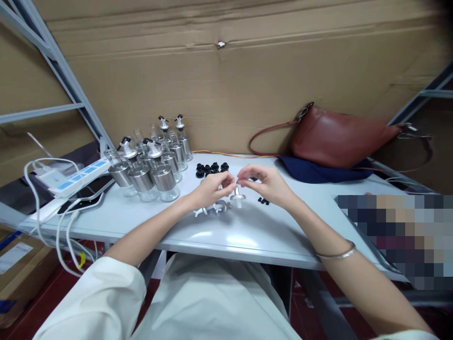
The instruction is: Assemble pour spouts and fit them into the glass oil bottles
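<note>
Above the middle of the table, my left hand (215, 188) is closed in a pinch on a silver pourer spout (238, 197), its wide collar pointing down. My right hand (268, 184) meets it from the other side, thumb and forefinger pinched at the spout's upper end. Whatever lies between those right fingertips is too small to make out. Several loose silver pourer spouts (216, 208) lie just below my left hand. Behind the hands sits a group of black stoppers (213, 168). Some tiny black pieces (263, 201) rest under my right hand.
Glass bottles with steel sleeves (163, 178) stand at the left, several with pourers fitted. A white power strip (83, 178) with cables (60, 250) is farther left. A brown leather bag (339, 137) rests on dark blue cloth (311, 171) at back right. A cardboard wall (219, 94) closes the back.
</note>
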`<state>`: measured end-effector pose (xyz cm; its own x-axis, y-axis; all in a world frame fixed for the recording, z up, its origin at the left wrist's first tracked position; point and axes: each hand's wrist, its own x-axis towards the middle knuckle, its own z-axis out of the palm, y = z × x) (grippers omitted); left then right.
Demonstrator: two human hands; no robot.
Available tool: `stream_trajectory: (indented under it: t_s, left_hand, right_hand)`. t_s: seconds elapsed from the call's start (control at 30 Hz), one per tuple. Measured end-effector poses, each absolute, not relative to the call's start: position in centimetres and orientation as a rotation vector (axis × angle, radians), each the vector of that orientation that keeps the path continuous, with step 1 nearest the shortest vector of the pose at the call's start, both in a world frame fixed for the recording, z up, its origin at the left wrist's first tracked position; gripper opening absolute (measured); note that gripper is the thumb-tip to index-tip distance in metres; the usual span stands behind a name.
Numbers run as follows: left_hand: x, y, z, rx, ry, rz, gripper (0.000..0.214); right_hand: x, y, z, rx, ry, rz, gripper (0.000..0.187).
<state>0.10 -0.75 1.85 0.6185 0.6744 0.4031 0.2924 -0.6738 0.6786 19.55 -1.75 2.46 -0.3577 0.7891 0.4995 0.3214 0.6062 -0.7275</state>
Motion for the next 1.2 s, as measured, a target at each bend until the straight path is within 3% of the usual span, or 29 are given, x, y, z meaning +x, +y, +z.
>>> stream_trajectory:
  t_s: [0.8, 1.03, 1.2]
  left_hand:
    - [-0.3, 0.2, 1.6, 2.058, 0.705, 0.977, 0.025]
    - [-0.3, 0.2, 1.5, 2.050, 0.668, 0.960, 0.025]
    - [-0.2, 0.4, 1.2, 2.107, 0.638, 1.032, 0.012]
  right_hand:
    - [19.5, -1.9, 3.0, -0.970, -1.876, 0.622, 0.025]
    - [19.4, -1.6, 2.6, -0.857, -1.642, 0.791, 0.035]
    - [19.1, -1.7, 2.7, -0.803, -1.617, 0.933, 0.040]
